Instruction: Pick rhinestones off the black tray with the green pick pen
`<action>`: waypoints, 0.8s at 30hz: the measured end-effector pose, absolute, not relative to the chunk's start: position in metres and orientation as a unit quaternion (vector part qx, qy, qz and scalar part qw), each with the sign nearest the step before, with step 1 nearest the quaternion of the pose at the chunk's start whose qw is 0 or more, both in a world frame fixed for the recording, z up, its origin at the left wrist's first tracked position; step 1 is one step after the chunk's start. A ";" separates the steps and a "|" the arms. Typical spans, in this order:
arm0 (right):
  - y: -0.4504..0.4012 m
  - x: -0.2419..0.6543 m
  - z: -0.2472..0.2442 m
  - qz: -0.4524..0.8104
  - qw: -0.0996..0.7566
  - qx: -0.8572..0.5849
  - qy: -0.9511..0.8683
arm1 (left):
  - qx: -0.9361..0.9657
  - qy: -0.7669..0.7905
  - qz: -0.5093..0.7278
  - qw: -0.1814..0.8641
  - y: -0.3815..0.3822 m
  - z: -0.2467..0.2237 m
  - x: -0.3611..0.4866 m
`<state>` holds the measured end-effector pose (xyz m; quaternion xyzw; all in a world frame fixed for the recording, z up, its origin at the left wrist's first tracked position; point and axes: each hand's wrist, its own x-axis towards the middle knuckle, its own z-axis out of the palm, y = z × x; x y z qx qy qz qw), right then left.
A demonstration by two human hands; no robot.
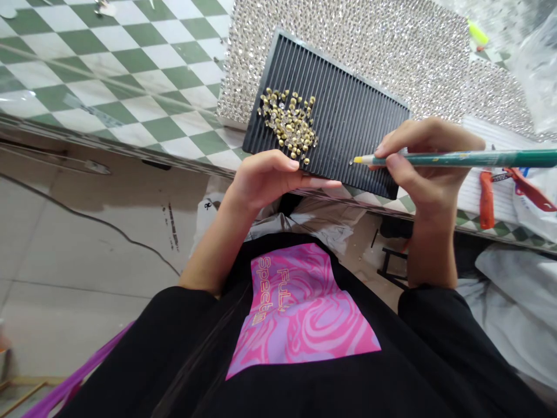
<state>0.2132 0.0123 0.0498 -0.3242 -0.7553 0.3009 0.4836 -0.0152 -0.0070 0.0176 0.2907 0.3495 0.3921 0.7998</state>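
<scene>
A black ridged tray point(343, 116) lies tilted at the table's near edge, a pile of small gold-backed rhinestones point(291, 125) on its left half. My left hand point(270, 177) grips the tray's near edge, thumb on top and fingers beneath. In my right hand point(429, 157) is a green pen-like tool point(491, 158), pinched between thumb and fingers. Its yellow tip points left, just beside a single small stone point(350, 163) on the tray's lower right part.
Behind the tray spreads a sheet covered in sparkling stones point(348, 35). The table has a green and white checkered cover point(174, 58). Red-handled pliers point(487, 200) lie at the right, near clear plastic point(539, 81). A yellow-green object point(478, 33) sits at the back right.
</scene>
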 end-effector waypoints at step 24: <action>0.017 0.227 0.041 0.278 0.571 -0.295 -0.714 | 0.326 0.303 0.462 0.768 -0.007 0.003 -0.020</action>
